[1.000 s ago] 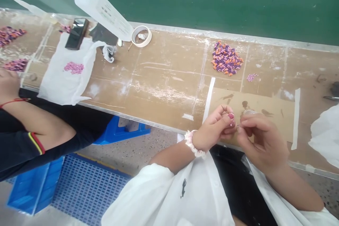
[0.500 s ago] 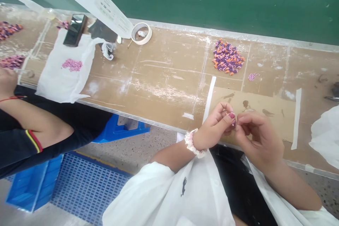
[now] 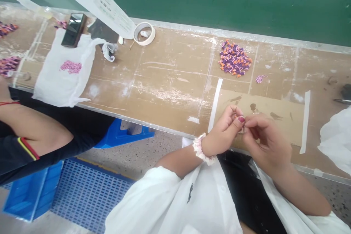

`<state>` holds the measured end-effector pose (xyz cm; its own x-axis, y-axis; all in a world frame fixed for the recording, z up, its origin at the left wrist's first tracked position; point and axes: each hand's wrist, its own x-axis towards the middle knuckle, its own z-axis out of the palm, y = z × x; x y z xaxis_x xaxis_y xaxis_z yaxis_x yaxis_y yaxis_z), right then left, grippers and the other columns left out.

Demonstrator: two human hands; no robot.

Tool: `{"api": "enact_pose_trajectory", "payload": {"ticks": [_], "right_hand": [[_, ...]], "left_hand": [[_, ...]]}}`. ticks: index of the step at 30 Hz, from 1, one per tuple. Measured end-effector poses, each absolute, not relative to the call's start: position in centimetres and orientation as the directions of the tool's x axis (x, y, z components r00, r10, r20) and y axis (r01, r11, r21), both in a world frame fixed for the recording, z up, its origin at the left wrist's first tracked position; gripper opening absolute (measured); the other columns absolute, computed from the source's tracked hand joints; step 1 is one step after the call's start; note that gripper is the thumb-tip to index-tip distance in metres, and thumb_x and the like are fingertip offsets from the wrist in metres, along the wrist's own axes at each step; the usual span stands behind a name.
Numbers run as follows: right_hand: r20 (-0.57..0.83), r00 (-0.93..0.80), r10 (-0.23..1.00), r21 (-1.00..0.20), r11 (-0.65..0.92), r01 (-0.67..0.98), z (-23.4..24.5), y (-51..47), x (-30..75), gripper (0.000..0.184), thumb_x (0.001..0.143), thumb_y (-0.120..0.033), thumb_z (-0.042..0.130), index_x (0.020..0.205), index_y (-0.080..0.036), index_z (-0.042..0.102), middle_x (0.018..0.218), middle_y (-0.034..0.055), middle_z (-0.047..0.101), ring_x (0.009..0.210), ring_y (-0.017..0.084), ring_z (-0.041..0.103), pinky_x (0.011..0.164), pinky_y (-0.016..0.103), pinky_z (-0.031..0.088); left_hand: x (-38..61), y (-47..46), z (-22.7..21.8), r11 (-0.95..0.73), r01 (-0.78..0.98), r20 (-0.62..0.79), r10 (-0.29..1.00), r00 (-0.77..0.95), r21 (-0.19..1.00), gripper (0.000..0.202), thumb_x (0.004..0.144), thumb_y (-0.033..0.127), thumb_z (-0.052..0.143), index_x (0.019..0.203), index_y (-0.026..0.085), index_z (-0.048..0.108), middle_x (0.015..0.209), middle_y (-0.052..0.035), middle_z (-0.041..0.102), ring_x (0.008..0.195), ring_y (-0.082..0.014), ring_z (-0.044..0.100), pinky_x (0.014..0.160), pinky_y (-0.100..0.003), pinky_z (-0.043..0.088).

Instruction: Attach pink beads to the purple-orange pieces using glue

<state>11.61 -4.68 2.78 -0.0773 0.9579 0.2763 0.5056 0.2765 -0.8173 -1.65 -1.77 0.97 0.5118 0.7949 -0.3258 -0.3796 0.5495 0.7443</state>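
My left hand [image 3: 227,126], with a white frilly band at its wrist, is closed in a pinch on a tiny piece with a bit of orange showing; the fingers cover most of it. Against those fingertips my right hand [image 3: 264,137] is also pinched, and what it holds, if anything, is hidden. Both hands are above the near edge of a taped-down cardboard sheet [image 3: 287,124]. Beyond them lies a heap of small purple, orange and pink pieces [image 3: 235,58]. Right of that heap is a little cluster of pink-purple bits [image 3: 261,79].
On the left, a white cloth [image 3: 55,84] bears pink bits [image 3: 70,67] and a phone [image 3: 73,29]. A large white bottle [image 3: 101,7] stands by a tape roll [image 3: 144,33]. A co-worker's arm [image 3: 41,126] rests at the left. White plastic [image 3: 337,139] lies right.
The view has shifted slightly, so the table things appear a little further left. My hands stay together, fingertips touching; less of the small piece shows between them. The co-worker's arm has moved slightly left.
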Motion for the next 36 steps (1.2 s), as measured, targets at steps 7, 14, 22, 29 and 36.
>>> {"api": "enact_pose_trajectory", "payload": {"ticks": [7, 14, 22, 29, 36], "right_hand": [[0.296, -0.054, 0.954, -0.801, 0.279, 0.530, 2.7, -4.6, 11.6, 0.021, 0.084, -0.004, 0.054, 0.091, -0.024, 0.053, 0.085, 0.0018, 0.065, 0.064, 0.013, 0.060, 0.050, 0.024, 0.048], [0.316, -0.054, 0.947, -0.768, 0.289, 0.571, 2.4, -4.2, 11.7, 0.018, 0.086, -0.006, 0.054, 0.088, -0.023, 0.055, 0.087, 0.0038, 0.065, 0.069, 0.014, 0.062, 0.052, 0.024, 0.051], [0.337, -0.025, 0.941, -0.872, 0.323, 0.367, 1.2, -4.1, 13.6, 0.024, 0.085, -0.010, 0.063, 0.103, -0.026, 0.060, 0.092, 0.0053, 0.065, 0.082, 0.019, 0.064, 0.058, 0.031, 0.054], [0.428, 0.130, 0.894, -0.845, 0.345, 0.408, 1.3, -5.1, 14.8, 0.030, 0.081, -0.004, 0.064, 0.100, -0.027, 0.066, 0.086, 0.0031, 0.067, 0.078, 0.021, 0.064, 0.063, 0.035, 0.053], [0.428, 0.125, 0.895, -0.840, 0.343, 0.420, -0.7, -5.7, 16.3, 0.028, 0.082, -0.003, 0.063, 0.099, -0.025, 0.066, 0.091, 0.0032, 0.068, 0.086, 0.020, 0.067, 0.074, 0.034, 0.056]], "left_hand": [[-1.4, -1.8, 0.7, 0.577, -0.399, -0.327, 0.776, 0.539, 0.713, 0.046, 0.082, 0.058, 0.066, 0.090, 0.022, 0.040, 0.069, 0.0060, 0.042, 0.060, -0.0072, 0.037, 0.060, -0.021, 0.033], [-1.1, -1.5, 0.4, 0.536, -0.394, -0.294, 0.797, 0.527, 0.746, 0.043, 0.084, 0.058, 0.062, 0.090, 0.022, 0.039, 0.067, 0.0072, 0.038, 0.056, -0.0066, 0.035, 0.058, -0.021, 0.033], [-1.7, -1.2, -0.1, 0.478, -0.465, -0.193, 0.822, 0.536, 0.745, 0.038, 0.087, 0.052, 0.062, 0.085, 0.022, 0.039, 0.068, 0.0053, 0.042, 0.056, -0.0071, 0.032, 0.055, -0.021, 0.028], [-1.7, -1.4, -0.5, 0.340, -0.529, 0.036, 0.816, 0.577, 0.777, 0.027, 0.093, 0.044, 0.055, 0.087, 0.023, 0.039, 0.068, 0.0040, 0.045, 0.058, -0.0087, 0.041, 0.064, -0.026, 0.036], [-2.9, -0.3, -2.5, 0.029, -0.270, 0.114, 0.859, 0.500, 0.962, 0.018, 0.099, 0.042, 0.038, 0.100, 0.023, 0.041, 0.075, 0.0009, 0.051, 0.063, -0.0111, 0.046, 0.066, -0.026, 0.041]]}}
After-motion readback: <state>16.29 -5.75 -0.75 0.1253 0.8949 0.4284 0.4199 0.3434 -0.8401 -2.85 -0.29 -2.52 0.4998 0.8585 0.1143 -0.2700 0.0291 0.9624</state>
